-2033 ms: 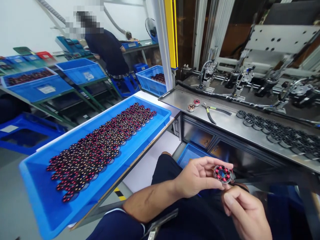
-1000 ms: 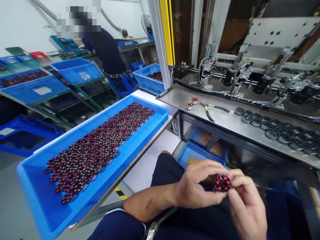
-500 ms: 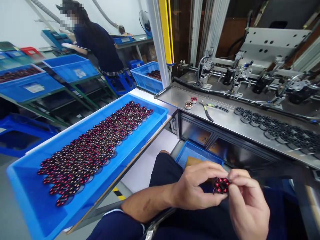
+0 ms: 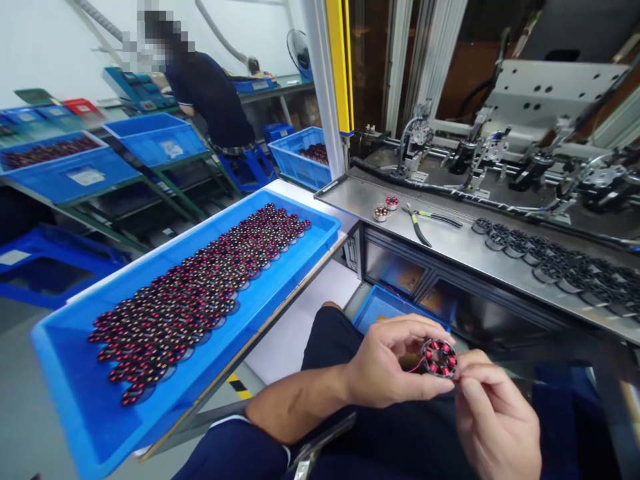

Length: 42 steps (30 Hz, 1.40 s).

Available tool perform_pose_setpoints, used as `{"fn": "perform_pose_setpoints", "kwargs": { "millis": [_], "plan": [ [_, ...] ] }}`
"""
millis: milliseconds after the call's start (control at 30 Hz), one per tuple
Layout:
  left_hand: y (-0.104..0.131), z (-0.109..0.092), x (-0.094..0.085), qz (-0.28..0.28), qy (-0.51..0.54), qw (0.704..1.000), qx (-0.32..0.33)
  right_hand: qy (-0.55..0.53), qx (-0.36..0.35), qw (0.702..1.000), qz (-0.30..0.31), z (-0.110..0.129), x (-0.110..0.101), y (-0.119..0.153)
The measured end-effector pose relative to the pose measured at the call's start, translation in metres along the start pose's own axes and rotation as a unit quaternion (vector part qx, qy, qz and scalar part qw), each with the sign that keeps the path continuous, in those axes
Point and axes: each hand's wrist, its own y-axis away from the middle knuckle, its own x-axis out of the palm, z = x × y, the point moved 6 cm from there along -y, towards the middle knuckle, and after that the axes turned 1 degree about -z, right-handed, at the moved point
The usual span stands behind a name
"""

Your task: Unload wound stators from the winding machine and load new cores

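My left hand (image 4: 383, 367) grips a round motor stator (image 4: 434, 368) with red copper windings between thumb and fingers, its open face turned up toward me. A thin red wire loops from the stator's left side near my palm. At its right edge my right hand (image 4: 495, 410) is closed in a pinch, thumb against fingertips; what it pinches is too small to make out. Both hands are above my lap. On the metal bench beyond lie two loose stators, one red-wound (image 4: 392, 202) and one copper-coloured (image 4: 381, 213), beside green-and-black-handled pliers (image 4: 420, 227).
A long blue tray (image 4: 65, 373) of wound stators stands at my left. Black ring-shaped parts (image 4: 547, 257) line the bench at right, before a machine with clamps (image 4: 535, 163). A blue bin (image 4: 373, 310) sits below the bench. A co-worker (image 4: 205, 100) sits at the back left.
The stator has turned so its face shows more openly, and the red wire at its left is more visible. My right hand has shifted slightly down to its edge. The co-worker's arm has drawn in.
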Motion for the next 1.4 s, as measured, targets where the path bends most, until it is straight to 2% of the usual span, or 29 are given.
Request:
{"fn": "perform_pose_setpoints", "kwargs": {
  "millis": [100,267,467,533,633,733,867,933,1033,1100,1167,1267,1333,1400],
  "plan": [
    [0.001,-0.003,0.001,0.002,-0.013,1.000,0.013,0.037,-0.047,0.998,-0.016,0.010,-0.002,0.000],
    [0.001,-0.007,0.003,0.013,-0.041,0.999,0.031,0.059,-0.044,0.997,-0.009,0.011,-0.004,-0.002],
    [0.002,-0.007,0.005,0.018,-0.052,0.998,0.042,0.090,-0.079,0.993,-0.013,0.016,-0.011,0.002],
    [0.001,-0.006,0.006,0.018,-0.041,0.998,0.044,0.096,-0.093,0.991,0.003,0.019,-0.012,0.003],
    [0.000,-0.003,0.009,0.026,0.003,1.000,0.016,0.119,-0.138,0.982,0.043,0.026,-0.009,0.001],
    [0.000,-0.002,0.011,0.039,0.039,0.998,-0.014,0.176,-0.195,0.964,0.052,0.036,-0.006,-0.004],
    [-0.001,-0.005,0.012,0.045,0.044,0.998,-0.012,0.183,-0.262,0.945,0.065,0.049,0.003,-0.006],
    [0.000,-0.006,0.011,0.034,0.024,0.999,0.007,0.181,-0.271,0.945,0.038,0.054,0.006,-0.004],
    [0.001,-0.012,0.008,0.000,-0.036,0.996,0.076,0.181,-0.268,0.946,-0.001,0.057,0.009,0.002],
    [0.002,-0.017,0.008,-0.021,-0.072,0.990,0.118,0.175,-0.272,0.946,-0.008,0.058,0.013,0.006],
    [0.002,-0.019,0.009,-0.031,-0.088,0.988,0.126,0.163,-0.273,0.948,-0.005,0.058,0.016,0.007],
    [0.001,-0.015,0.010,-0.027,-0.044,0.996,0.079,0.150,-0.276,0.949,0.016,0.055,0.012,0.006],
    [0.002,-0.006,0.012,-0.011,0.029,0.999,-0.010,0.144,-0.269,0.952,0.026,0.053,0.003,0.000],
    [0.005,0.004,0.016,0.014,0.100,0.988,-0.115,0.135,-0.249,0.957,0.060,0.050,-0.006,-0.009]
  ]
}}
